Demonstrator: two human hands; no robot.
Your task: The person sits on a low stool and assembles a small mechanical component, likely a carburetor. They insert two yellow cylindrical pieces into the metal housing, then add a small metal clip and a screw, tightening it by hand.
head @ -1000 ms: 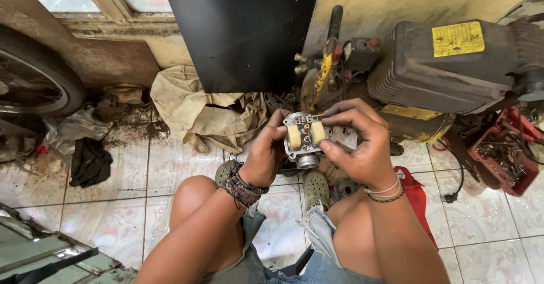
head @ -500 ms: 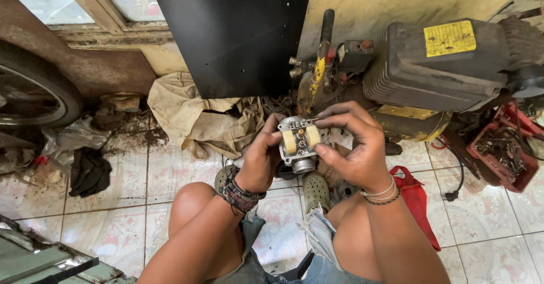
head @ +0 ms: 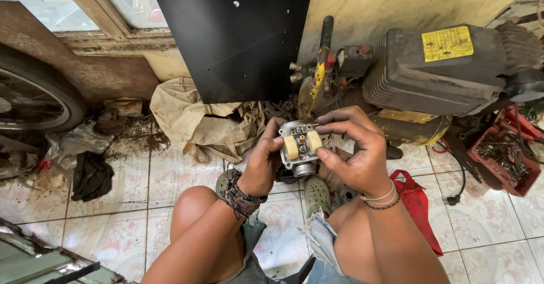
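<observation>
Head view, looking down past your knees: you hold a small metal carburettor (head: 299,148) between both hands, raised above the tiled floor (head: 170,176) in front of your lap. Your left hand (head: 262,165) is closed round its left side, thumb laid against the cream float on that side. Your right hand (head: 356,153) wraps the right side, thumb on the other cream float and forefinger curled over the top edge. Both hands are shut on the part; neither is free.

Change noted against the two earlier pictures: very little. The part has stayed in the same two-handed grip, with the floats facing you as before. Your right forefinger appears to have come slightly further over the top edge, though the difference is too slight to be certain. The view itself has shifted a touch, so the engine and the window sit marginally differently in frame; that is head movement, not work.

My reading: you remain in close inspection or fine fingering of the float area, with no tool in hand and nothing removed or fitted.

Surroundings: a grey engine with a yellow label (head: 442,68) stands far right, a black panel (head: 238,34) leans against the far wall, a crumpled beige cloth (head: 198,119) lies beneath it, a wheel (head: 34,100) is at far left, and a red tray of small parts (head: 504,156) sits at right.
</observation>
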